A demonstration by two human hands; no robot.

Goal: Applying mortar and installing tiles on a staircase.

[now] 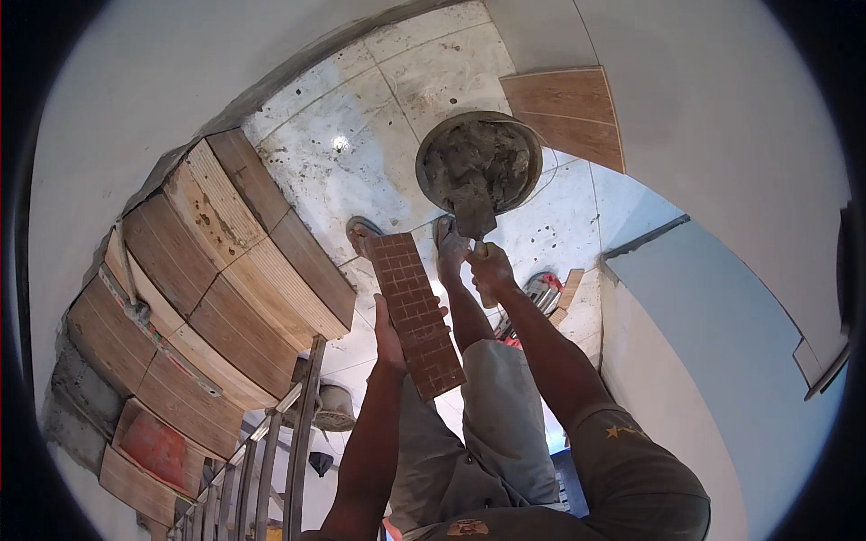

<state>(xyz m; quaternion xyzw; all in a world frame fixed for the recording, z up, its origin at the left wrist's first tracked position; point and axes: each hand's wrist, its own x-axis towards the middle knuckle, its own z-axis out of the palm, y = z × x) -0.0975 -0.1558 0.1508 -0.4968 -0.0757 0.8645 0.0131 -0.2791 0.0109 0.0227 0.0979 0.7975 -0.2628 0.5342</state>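
My left hand (390,338) grips a long narrow tile (415,311), its reddish-brown, grid-ribbed back facing up, held tilted before my legs. My right hand (489,270) is closed round the handle of a trowel (475,217), whose grey-coated blade reaches to the near rim of a round bucket. The bucket (431,144) holds lumpy wet grey mortar and stands on the pale, stained tiled floor (320,117), just beyond my feet.
At left are wood-look tiled stairs (171,261) with a long level (162,334) and a metal railing (266,460). Wood-look panels (564,117) lean at the right wall (722,135). A red-and-silver tool (546,290) lies right of my legs; another bucket (336,408) sits low left.
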